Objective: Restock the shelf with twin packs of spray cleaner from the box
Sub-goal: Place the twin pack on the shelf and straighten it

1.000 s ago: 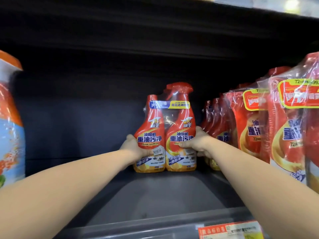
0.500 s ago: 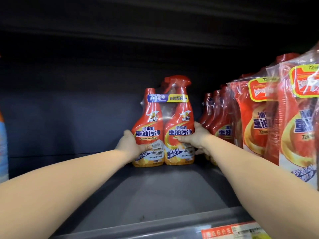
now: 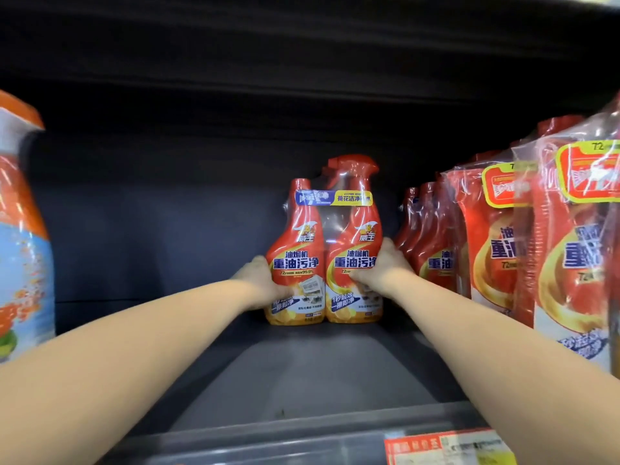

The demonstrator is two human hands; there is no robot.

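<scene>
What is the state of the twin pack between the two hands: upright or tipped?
Upright. The twin pack stands base down on the shelf, spray heads on top; the left hand and right hand grip its sides.

Free shelf floor (image 3: 302, 380) between bottle (image 3: 23, 246) and packs (image 3: 503, 256)

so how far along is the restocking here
Done: a row of twin packs lines the shelf's right side. In hand: the left hand and right hand grip one twin pack upright at the back. Left: the bare shelf floor in front and to its left needs filling; the box is out of view.
</scene>
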